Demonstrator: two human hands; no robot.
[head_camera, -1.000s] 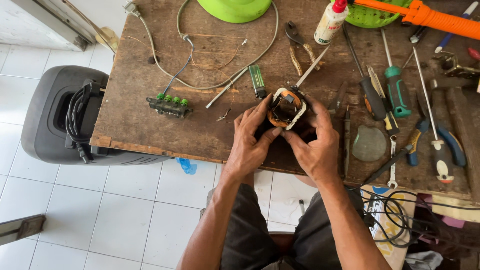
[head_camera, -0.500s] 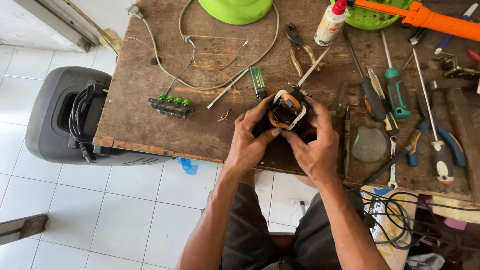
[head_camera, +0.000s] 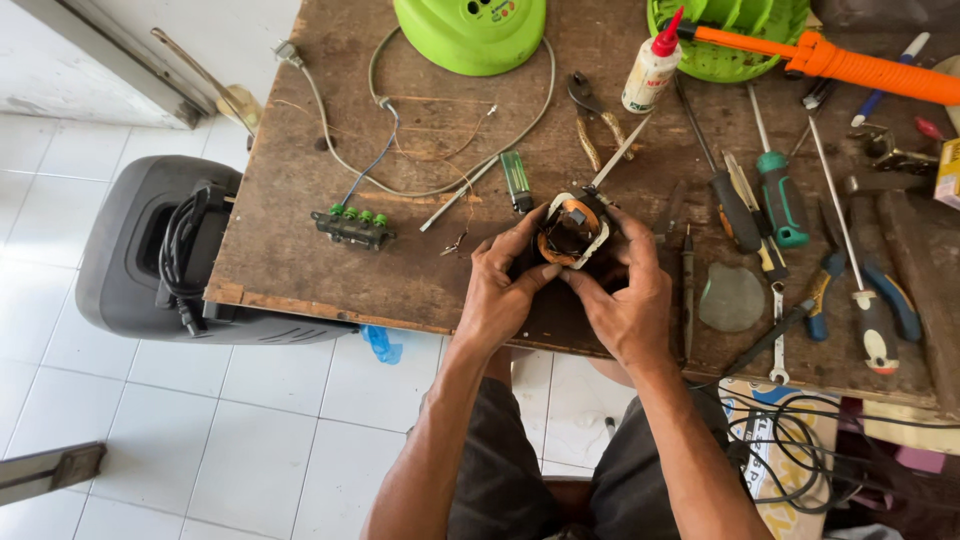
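Gripping the motor stator (head_camera: 570, 232) at centre frame, both hands, left hand (head_camera: 500, 290) and right hand (head_camera: 625, 295), should hold steady, thumbs clear of copper windings.

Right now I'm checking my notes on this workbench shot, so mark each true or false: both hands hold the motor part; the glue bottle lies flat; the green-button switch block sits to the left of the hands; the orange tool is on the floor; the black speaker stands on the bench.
1. Both the left hand and right hand hold the motor stator. True.
2. The glue bottle lies flat. False: it stands upright.
3. The switch block sits left of the hands. True.
4. The orange tool is on the floor. False: it rests on the bench.
5. The black speaker stands on the bench. False: it is on the tiled floor beside it.
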